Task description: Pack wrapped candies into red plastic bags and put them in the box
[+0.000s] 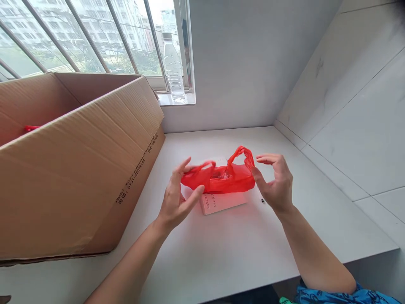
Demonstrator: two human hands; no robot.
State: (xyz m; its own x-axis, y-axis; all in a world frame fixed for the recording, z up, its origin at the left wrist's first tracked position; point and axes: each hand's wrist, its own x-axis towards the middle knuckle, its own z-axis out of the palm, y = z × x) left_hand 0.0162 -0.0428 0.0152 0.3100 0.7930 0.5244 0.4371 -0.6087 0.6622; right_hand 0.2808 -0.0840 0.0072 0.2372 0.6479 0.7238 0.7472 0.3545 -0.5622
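A red plastic bag (232,178) with two loop handles lies bunched over a white box (223,203) printed with small dark characters. One handle stands up at the bag's right end; its mouth is partly open, and the contents cannot be made out. At the bag's left end is my left hand (177,196), thumb stretched out in front and some fingers partly behind the plastic. My right hand (276,183) is at the other end, its thumb tip at the bag's edge and its fingers spread apart. Both hands are open.
A large open cardboard box (79,177) fills the left side, with something red (31,128) inside. A clear plastic bottle (173,67) stands on the sill of a barred window. A small dark object (262,201) lies on the white tabletop (234,249). Walls border the back and right.
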